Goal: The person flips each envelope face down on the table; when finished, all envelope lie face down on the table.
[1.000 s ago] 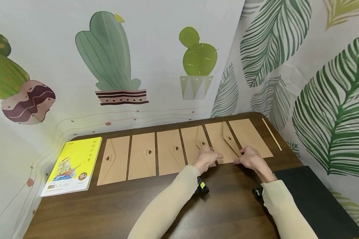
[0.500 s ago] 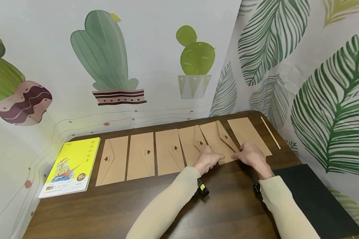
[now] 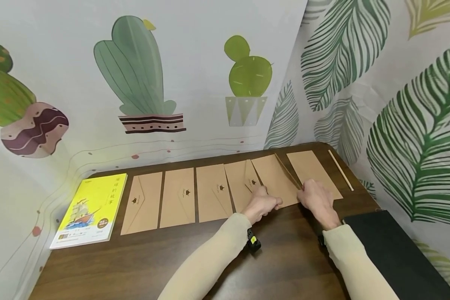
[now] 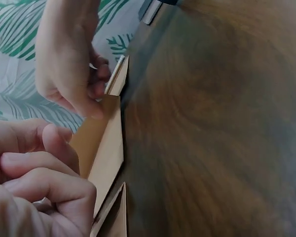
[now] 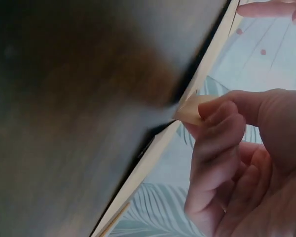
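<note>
A brown wooden surface (image 3: pixel 116 266) is standing against two pale walls (image 3: pixel 198 50) and gleaming faintly toward the front; printed cacti (image 3: pixel 136 75) are decorating one wall, green leaves (image 3: pixel 431 133) the other.

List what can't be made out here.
Raised flap: outer face turned away, head view.
Small print beside crown: too small, head view.
Left hand: cut off by frame edge, right wrist view.
Black board: partly behind right sleeve, head view.

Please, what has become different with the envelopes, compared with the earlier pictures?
The fifth envelope from the left has shifted slightly left. Its flap, pinched by the right hand, is lifted higher; its crown print no longer shows. The book, thin stick and sixth envelope stayed.
</note>
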`<state>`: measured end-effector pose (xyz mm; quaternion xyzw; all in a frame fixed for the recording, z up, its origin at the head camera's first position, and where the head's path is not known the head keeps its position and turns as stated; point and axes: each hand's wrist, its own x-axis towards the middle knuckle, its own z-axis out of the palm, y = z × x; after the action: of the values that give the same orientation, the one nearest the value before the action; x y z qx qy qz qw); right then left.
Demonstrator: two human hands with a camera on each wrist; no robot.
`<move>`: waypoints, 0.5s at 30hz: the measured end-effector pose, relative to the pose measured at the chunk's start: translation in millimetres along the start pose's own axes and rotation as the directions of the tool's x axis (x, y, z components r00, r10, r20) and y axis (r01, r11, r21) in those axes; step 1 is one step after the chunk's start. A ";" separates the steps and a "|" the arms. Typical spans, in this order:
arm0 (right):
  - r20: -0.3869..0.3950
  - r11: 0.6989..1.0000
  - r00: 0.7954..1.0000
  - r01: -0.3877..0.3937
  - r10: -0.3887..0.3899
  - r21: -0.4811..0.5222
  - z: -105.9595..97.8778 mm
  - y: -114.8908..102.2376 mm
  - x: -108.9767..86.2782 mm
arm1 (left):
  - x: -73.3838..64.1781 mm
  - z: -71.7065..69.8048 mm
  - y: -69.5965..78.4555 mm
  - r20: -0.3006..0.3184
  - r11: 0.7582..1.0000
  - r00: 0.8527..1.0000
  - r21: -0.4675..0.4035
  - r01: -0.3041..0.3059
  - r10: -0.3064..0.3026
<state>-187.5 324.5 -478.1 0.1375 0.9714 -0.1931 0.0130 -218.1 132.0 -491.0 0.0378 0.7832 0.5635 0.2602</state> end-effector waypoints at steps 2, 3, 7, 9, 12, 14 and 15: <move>-0.032 1.000 0.999 0.001 -0.001 0.010 -2.2 -0.8 -3.5 | 8.2 3.1 -8.9 -0.020 0.997 0.999 0.062 -0.034 0.035; -0.053 1.000 0.999 0.005 -0.005 0.015 -3.1 -0.8 -4.9 | 10.8 3.8 -11.4 -0.030 0.994 0.998 0.101 -0.050 0.053; -0.122 1.000 0.992 0.025 -0.023 0.013 -5.4 1.3 -8.9 | 25.2 10.2 -23.7 -0.094 0.955 0.989 0.285 -0.079 0.110; -0.134 1.000 0.991 0.027 -0.026 0.005 -5.7 3.0 -10.5 | 26.6 11.1 -24.8 -0.106 0.941 0.987 0.330 -0.076 0.117; -0.110 1.000 0.994 0.018 -0.018 0.003 -8.2 5.0 -13.6 | 31.0 13.3 -26.8 -0.096 0.948 0.989 0.309 -0.080 0.115; -0.083 1.000 0.996 0.016 -0.015 0.015 -10.4 6.6 -15.2 | 30.3 13.5 -25.0 -0.081 0.961 0.992 0.264 -0.076 0.101; -0.068 1.000 0.998 0.016 -0.014 0.024 -11.2 7.4 -15.4 | 28.5 13.0 -22.4 -0.075 0.967 0.993 0.245 -0.075 0.095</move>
<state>-170.4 331.2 -469.3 0.1368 0.9699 -0.2003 -0.0232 -231.6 145.2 -524.7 0.0785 0.8539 0.4758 0.1955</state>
